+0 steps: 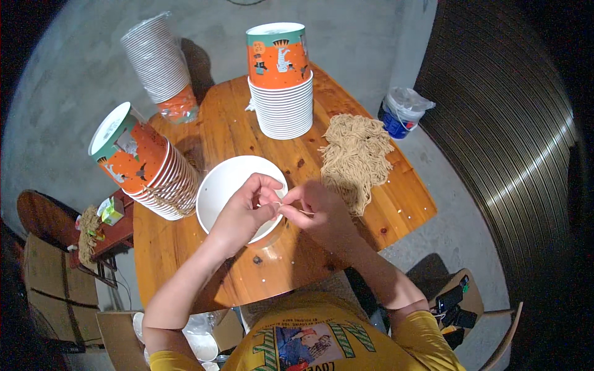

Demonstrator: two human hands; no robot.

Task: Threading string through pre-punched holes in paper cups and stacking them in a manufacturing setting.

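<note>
bowl [226,182] partly hidden by left hand [244,213]

Left hand [247,207] and right hand [318,210] pinch a thin strand [291,207] together above a white bowl [226,185] on the wooden table [185,241]. Noodle pile [356,154] lies right of the bowl; cup stacks [281,93] behind.

Three stacks of paper bowls [283,93], one white bowl [230,185], one noodle pile [356,154], one bucket [402,111].
</note>
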